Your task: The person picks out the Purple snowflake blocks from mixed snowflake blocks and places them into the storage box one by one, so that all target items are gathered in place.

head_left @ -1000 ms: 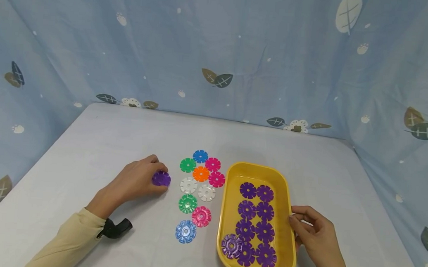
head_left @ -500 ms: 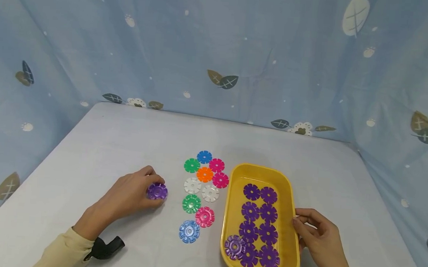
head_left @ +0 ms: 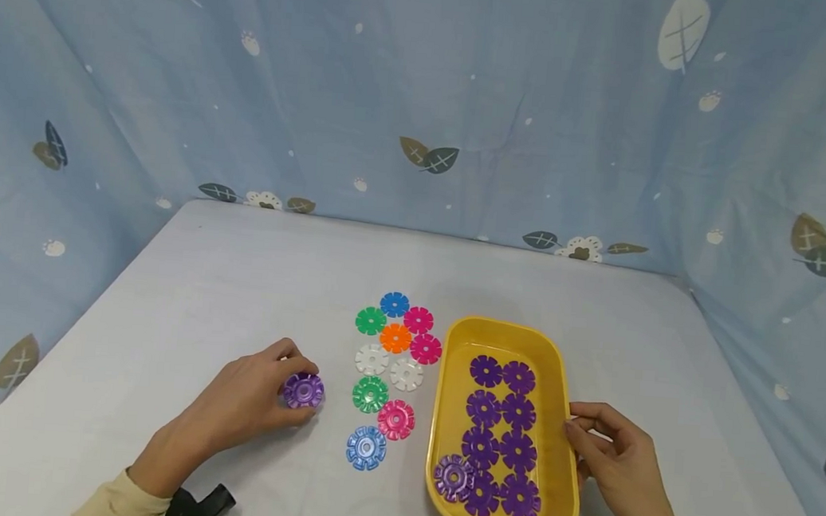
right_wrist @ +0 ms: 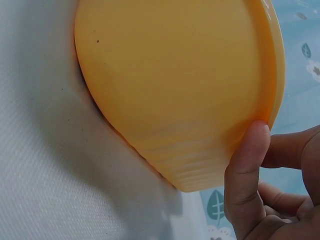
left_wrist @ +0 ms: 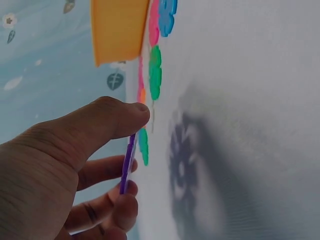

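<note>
My left hand (head_left: 248, 402) pinches a purple notched plastic disc (head_left: 303, 391), a snowflake building piece, between thumb and fingers. In the left wrist view this disc (left_wrist: 128, 165) is edge-on, raised over the table, and its shadow falls on the white cloth. My right hand (head_left: 617, 464) holds the right rim of a yellow tray (head_left: 454, 337) with thumb and fingertips. The right wrist view shows the tray's outer wall (right_wrist: 175, 90) and a digit pressed just under the rim. Inside the tray lie purple discs (head_left: 484, 408) in two columns, with a shiny purple disc (head_left: 453, 477) overlapping them at the lower left.
Between left hand and tray, loose discs lie flat: blue (head_left: 394, 305), orange (head_left: 396, 338), white (head_left: 371, 359), green (head_left: 371, 394), pink (head_left: 396, 420), light blue (head_left: 366, 447) and others. A black wrist mount (head_left: 197, 508) sits under the left wrist. Patterned blue cloth (head_left: 310, 83) hangs behind the table.
My left hand has come nearer the table's front edge with the purple disc, whose face has turned up toward the head camera. The right hand stays at the tray rim. The view shifted slightly.
</note>
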`<action>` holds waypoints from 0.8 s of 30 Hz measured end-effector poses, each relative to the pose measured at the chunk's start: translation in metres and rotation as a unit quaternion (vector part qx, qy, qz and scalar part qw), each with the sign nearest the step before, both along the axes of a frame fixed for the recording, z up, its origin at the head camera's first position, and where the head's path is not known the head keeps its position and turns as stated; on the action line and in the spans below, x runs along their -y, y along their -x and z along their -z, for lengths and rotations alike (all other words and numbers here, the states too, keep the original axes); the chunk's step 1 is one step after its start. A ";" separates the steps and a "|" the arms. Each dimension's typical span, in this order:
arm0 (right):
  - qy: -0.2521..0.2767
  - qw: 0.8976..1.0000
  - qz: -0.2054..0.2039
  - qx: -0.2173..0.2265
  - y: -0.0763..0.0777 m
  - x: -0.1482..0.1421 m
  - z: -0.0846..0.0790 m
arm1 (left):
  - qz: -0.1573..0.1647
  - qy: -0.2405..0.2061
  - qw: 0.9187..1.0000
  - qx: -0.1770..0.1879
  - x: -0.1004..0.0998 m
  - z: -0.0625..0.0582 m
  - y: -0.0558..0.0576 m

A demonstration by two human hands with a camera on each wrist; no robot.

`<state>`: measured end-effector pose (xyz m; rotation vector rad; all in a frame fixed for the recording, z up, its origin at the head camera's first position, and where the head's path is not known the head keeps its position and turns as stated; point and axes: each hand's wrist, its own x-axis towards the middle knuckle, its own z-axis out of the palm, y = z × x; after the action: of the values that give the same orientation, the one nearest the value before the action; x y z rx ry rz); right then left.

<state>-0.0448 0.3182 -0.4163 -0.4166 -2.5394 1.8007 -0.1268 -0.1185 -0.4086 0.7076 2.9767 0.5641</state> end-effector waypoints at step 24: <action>-0.008 1.000 0.002 0.000 0.000 0.000 0.000 | 0.038 -0.033 0.999 -0.008 -0.002 0.007 -0.025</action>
<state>-0.0450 0.3178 -0.4166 -0.4199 -2.5492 1.7772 -0.1018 -0.1163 -0.4156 0.8300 2.9437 0.6568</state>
